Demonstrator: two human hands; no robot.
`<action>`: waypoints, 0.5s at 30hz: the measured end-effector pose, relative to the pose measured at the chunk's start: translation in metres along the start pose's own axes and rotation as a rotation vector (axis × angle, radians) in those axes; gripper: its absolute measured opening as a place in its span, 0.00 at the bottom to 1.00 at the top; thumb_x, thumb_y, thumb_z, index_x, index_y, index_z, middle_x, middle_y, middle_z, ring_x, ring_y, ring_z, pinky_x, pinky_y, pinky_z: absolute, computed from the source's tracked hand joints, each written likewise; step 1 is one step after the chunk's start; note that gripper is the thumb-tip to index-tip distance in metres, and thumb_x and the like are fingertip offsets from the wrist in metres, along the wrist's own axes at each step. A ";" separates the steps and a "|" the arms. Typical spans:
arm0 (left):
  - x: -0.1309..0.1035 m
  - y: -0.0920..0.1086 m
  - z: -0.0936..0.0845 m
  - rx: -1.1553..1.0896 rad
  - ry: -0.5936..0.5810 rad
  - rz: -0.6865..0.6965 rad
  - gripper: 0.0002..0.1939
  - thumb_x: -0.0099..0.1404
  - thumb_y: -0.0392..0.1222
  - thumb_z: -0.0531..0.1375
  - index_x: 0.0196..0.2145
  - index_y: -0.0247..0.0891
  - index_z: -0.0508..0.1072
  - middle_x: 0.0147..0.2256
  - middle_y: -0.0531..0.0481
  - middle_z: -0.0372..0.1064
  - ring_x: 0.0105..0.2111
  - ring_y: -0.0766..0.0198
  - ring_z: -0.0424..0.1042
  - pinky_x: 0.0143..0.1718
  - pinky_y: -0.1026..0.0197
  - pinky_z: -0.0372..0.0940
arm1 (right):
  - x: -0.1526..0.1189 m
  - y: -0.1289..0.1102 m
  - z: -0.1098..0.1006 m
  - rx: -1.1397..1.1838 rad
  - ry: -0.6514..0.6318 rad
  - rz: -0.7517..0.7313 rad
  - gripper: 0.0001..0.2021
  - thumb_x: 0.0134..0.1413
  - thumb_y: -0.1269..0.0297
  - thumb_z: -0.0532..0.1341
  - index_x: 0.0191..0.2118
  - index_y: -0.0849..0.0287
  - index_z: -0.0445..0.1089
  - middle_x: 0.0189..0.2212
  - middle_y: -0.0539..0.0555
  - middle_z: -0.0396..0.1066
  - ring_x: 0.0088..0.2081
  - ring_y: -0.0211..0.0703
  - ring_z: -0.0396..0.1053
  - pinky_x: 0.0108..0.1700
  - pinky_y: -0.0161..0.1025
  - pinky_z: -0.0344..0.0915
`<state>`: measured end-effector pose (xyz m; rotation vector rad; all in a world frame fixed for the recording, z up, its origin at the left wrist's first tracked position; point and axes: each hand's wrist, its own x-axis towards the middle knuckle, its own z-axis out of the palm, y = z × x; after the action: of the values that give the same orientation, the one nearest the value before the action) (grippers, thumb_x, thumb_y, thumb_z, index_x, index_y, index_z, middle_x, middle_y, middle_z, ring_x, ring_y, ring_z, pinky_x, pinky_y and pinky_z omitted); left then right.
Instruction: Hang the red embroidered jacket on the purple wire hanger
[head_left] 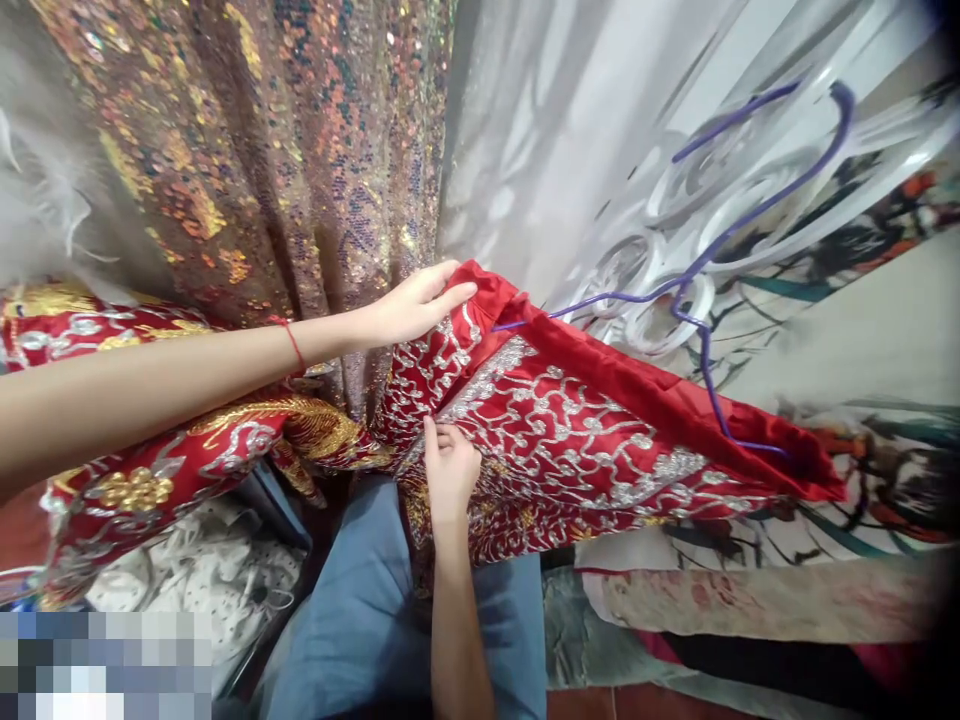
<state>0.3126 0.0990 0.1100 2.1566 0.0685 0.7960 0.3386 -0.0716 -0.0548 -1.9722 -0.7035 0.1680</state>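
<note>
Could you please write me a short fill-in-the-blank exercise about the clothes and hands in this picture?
The left hand holds a garment whose cloth is coloured ____.
The hanger is coloured ____.
The wristband is on the ____ arm.
The trousers are coloured ____.

Missing words: red; purple; left; blue.

The red garment point(562, 420) looks like smooth, glossy satin cloth with rough, glittering silver embroidery. The hanger point(772, 215) looks like shiny purple plastic coating. The far-left curtain point(352, 130) is rough with glossy sequins.
</note>
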 end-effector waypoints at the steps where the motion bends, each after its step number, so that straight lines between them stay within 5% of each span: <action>1: 0.000 0.001 0.000 0.007 -0.019 0.000 0.22 0.72 0.53 0.52 0.48 0.31 0.70 0.44 0.41 0.74 0.46 0.58 0.72 0.53 0.53 0.66 | 0.002 -0.001 0.008 -0.049 0.040 0.018 0.22 0.58 0.42 0.59 0.29 0.57 0.75 0.24 0.54 0.77 0.27 0.45 0.75 0.35 0.38 0.66; 6: 0.000 0.005 -0.002 0.048 -0.056 -0.036 0.23 0.72 0.54 0.50 0.49 0.32 0.70 0.45 0.42 0.73 0.45 0.59 0.72 0.52 0.55 0.67 | 0.010 -0.010 0.020 0.199 0.065 0.044 0.21 0.59 0.44 0.57 0.31 0.59 0.74 0.26 0.56 0.78 0.25 0.43 0.75 0.31 0.36 0.65; 11: 0.001 0.004 -0.001 0.163 -0.037 -0.019 0.23 0.72 0.55 0.49 0.50 0.32 0.67 0.46 0.41 0.72 0.47 0.57 0.71 0.53 0.52 0.66 | 0.005 -0.005 0.020 0.679 -0.111 0.164 0.18 0.53 0.48 0.63 0.28 0.60 0.69 0.22 0.52 0.74 0.20 0.38 0.71 0.23 0.32 0.62; 15: -0.005 0.019 -0.002 0.363 0.238 0.058 0.23 0.71 0.56 0.50 0.53 0.36 0.63 0.48 0.40 0.68 0.52 0.53 0.68 0.57 0.46 0.62 | -0.002 0.001 0.016 0.836 -0.225 0.267 0.19 0.47 0.48 0.67 0.29 0.62 0.70 0.19 0.49 0.72 0.17 0.33 0.67 0.21 0.30 0.59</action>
<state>0.3040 0.0859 0.1220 2.3971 0.2946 1.1438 0.3310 -0.0608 -0.0641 -1.2336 -0.4002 0.7302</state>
